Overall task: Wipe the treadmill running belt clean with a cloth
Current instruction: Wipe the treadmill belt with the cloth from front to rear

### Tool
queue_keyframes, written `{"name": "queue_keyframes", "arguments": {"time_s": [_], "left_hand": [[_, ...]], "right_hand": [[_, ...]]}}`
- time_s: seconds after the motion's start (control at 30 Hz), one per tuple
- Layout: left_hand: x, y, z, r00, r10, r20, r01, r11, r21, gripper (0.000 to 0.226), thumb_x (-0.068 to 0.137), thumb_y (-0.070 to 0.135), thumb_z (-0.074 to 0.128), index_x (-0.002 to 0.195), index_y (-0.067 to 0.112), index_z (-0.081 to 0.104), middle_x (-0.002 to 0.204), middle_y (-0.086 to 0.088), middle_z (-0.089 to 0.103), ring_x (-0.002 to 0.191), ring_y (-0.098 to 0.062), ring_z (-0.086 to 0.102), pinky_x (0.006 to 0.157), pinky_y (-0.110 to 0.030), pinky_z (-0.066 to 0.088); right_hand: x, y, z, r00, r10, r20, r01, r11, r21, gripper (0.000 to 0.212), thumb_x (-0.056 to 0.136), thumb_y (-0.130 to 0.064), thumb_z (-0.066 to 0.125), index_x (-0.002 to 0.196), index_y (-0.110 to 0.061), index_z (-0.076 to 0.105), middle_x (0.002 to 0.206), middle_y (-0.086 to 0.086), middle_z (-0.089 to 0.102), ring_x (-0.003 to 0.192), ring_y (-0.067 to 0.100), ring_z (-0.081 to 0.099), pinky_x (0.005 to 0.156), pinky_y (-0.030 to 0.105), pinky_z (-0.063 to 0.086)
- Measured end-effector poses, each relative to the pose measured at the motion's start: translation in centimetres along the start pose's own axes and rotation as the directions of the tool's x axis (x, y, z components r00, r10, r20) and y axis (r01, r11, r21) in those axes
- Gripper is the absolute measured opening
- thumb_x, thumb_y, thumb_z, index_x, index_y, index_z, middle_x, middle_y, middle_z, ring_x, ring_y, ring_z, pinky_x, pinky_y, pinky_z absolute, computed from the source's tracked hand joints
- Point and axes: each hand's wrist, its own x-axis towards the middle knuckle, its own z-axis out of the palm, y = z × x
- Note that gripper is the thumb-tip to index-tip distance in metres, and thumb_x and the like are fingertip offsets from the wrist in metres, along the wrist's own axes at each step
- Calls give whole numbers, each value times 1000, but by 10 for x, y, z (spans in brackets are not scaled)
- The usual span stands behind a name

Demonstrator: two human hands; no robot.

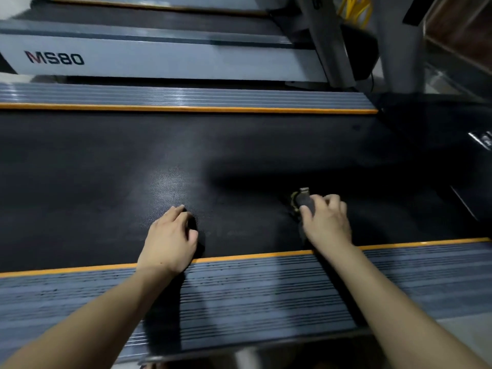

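The black running belt runs left to right across the middle of the view, edged by orange strips. My right hand is on the belt near its near edge, fingers closed on a small dark cloth with a yellowish trim and a pale tag, pressed to the belt. My left hand rests on the belt at the near orange strip, fingers curled downward with nothing visible in it. The image is motion-blurred.
A grey ribbed side rail lies under my forearms, and another lies beyond the belt. A second treadmill marked MS80 stands behind. Grey uprights and the dark motor cover are at the right.
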Motion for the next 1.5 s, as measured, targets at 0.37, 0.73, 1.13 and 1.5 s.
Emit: {"name": "queue_keyframes", "arguments": {"time_s": [0.37, 0.73, 1.13, 1.5], "left_hand": [[0, -1, 0, 999, -39, 30, 39, 999, -1, 40, 90, 27, 50, 125, 15, 65, 153, -5, 48, 140, -24, 44, 118, -40, 34], [0, -2, -1, 999, -34, 24, 34, 999, 28, 48, 90, 33, 44, 131, 17, 64, 149, -4, 52, 138, -24, 47, 117, -42, 36], [1, 0, 1, 1000, -22, 5, 22, 997, 75, 46, 90, 34, 43, 128, 18, 63, 147, -2, 53, 138, -21, 45, 116, -40, 34], [-3, 2, -1, 999, -43, -12, 44, 994, 103, 51, 86, 38, 37, 127, 22, 62, 146, 0, 54, 140, -19, 43, 116, -42, 32]], "right_hand": [[-10, -13, 4, 998, -66, 0, 65, 986, -154, 48, 91, -44, 61, 130, -18, 52, 119, 10, 51, 110, 30, 48, 84, 42, 48], [-63, -129, 27, 965, -249, 79, 249, 968, 10, 38, 85, -33, 66, 118, -20, 52, 115, 10, 48, 103, 30, 54, 74, 41, 52], [-37, -55, 9, 1000, 4, -29, -4, 1000, -12, 36, 85, -27, 65, 118, -14, 57, 112, 20, 51, 96, 43, 57, 81, 42, 49], [-73, -146, 30, 949, -292, 121, 271, 948, 167, 31, 86, -30, 62, 116, -25, 54, 113, 7, 45, 108, 29, 49, 82, 42, 52]]}}
